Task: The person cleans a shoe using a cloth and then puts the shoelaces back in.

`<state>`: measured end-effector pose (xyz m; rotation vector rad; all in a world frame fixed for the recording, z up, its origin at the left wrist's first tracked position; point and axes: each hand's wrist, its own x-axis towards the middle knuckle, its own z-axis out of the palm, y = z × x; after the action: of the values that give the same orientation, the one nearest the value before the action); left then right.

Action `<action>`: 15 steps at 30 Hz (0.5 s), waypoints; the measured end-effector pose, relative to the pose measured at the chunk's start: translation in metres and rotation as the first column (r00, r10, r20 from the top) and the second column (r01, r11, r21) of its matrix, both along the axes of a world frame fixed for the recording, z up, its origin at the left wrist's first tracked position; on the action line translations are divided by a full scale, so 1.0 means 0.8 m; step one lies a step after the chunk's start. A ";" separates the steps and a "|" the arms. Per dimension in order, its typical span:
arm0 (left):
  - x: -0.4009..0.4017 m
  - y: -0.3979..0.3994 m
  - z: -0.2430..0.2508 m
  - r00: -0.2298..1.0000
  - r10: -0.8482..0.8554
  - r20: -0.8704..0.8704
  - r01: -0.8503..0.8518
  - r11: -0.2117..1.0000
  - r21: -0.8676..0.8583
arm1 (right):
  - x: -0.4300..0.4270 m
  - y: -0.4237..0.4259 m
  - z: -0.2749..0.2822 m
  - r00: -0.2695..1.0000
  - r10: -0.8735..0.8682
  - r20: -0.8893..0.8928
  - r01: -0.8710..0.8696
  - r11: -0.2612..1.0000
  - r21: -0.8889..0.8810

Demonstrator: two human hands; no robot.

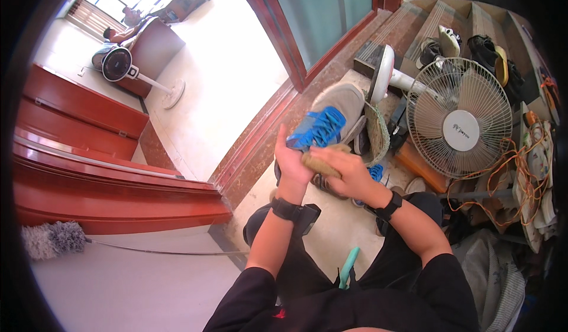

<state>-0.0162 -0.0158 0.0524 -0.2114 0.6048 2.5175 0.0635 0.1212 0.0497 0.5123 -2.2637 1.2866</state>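
A grey sneaker with bright blue laces is held up in front of me, its toe pointing away. My left hand is at the heel end, thumb sticking up and its other fingers hidden behind the shoe and cloth. Bunched in my right hand is a tan cloth, pressed near the shoe's opening and against my left palm. Below my right hand, another shoe with blue laces stands on the floor, partly covered by the hand.
To the right are a wire-caged fan, tangled orange cord and a woven sack. More shoes sit on the stairs. A red door frame borders the left side; people sit in the room beyond. A fluffy duster lies lower left.
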 end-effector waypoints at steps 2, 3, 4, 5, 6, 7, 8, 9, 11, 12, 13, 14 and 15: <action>-0.010 -0.005 -0.006 0.993 0.080 -0.082 -0.080 0.997 0.004 | 0.012 -0.012 0.000 0.995 0.098 0.019 -0.098 0.995 0.019; -0.014 -0.005 -0.004 0.995 0.080 -0.067 -0.080 0.997 0.003 | 0.012 -0.012 0.003 0.995 0.099 0.034 -0.099 0.995 0.018; -0.013 -0.004 0.000 0.990 0.109 -0.088 -0.107 0.994 0.019 | 0.012 -0.009 0.008 0.988 0.076 0.134 -0.068 0.996 -0.063; -0.015 -0.004 0.004 0.985 0.137 -0.106 -0.134 0.990 0.035 | 0.007 -0.007 0.010 0.970 0.060 0.237 -0.027 0.990 -0.139; -0.016 -0.005 0.008 0.986 0.126 -0.106 -0.119 0.990 0.070 | 0.002 -0.009 0.013 0.979 0.021 0.205 0.018 0.982 -0.187; -0.017 -0.003 0.010 0.989 0.112 -0.101 -0.101 0.989 0.111 | -0.006 -0.004 0.012 0.984 -0.028 0.178 0.070 0.971 -0.230; -0.016 0.000 0.013 0.990 0.080 -0.119 -0.062 0.986 0.155 | -0.012 0.009 0.012 0.966 0.008 0.258 0.068 0.957 -0.283; -0.015 -0.001 0.016 0.988 0.055 -0.144 -0.026 0.980 0.195 | -0.020 0.016 0.010 0.944 0.053 0.327 0.066 0.937 -0.342; -0.012 0.003 0.017 0.992 0.053 -0.118 -0.031 0.982 0.185 | -0.030 0.028 0.008 0.924 0.155 0.351 0.062 0.843 -0.535; -0.009 0.003 0.017 0.993 0.054 -0.104 -0.033 0.982 0.186 | -0.032 0.028 0.006 0.910 0.151 0.387 0.091 0.837 -0.539; -0.007 0.004 0.018 0.994 0.053 -0.093 -0.035 0.982 0.188 | -0.032 0.026 0.008 0.895 0.146 0.421 0.119 0.831 -0.543; -0.004 0.007 0.020 0.995 0.043 -0.088 -0.025 0.980 0.197 | -0.031 0.025 0.013 0.891 0.146 0.429 0.125 0.831 -0.543; 0.000 0.007 0.020 0.996 0.044 -0.079 -0.028 0.981 0.194 | -0.029 0.021 0.021 0.883 0.026 0.469 0.184 0.899 -0.397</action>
<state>-0.0159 -0.0098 0.0681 -0.0470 0.3879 2.6105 0.0403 0.1382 0.0662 -0.0679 -2.2092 1.9648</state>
